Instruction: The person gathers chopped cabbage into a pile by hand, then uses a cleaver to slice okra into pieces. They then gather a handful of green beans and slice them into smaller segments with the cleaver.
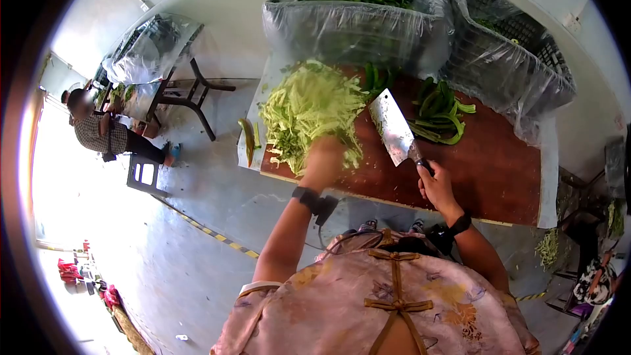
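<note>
My right hand (pixel 437 187) is wrapped round the dark handle of a cleaver (pixel 396 130). Its wide blade, flecked with bits of green, is held over the reddish-brown board (pixel 483 167). On the board's left side lies a big heap of pale green shredded vegetable (pixel 309 108). My left hand (pixel 327 156) is at the near edge of this heap, smeared by motion, so its fingers cannot be made out. Right of the blade is a bunch of long dark green vegetables (pixel 437 108), which look like peppers. A few more green pieces (pixel 376 79) lie behind the cleaver.
Two plastic-lined crates (pixel 355 29) (pixel 506 66) stand along the board's back; long green vegetables fill the left one. A yellowish pod-like piece (pixel 248 139) lies at the left edge. Further left, a person (pixel 98 128) sits by another table (pixel 148 95). Striped tape (pixel 207 230) crosses the floor.
</note>
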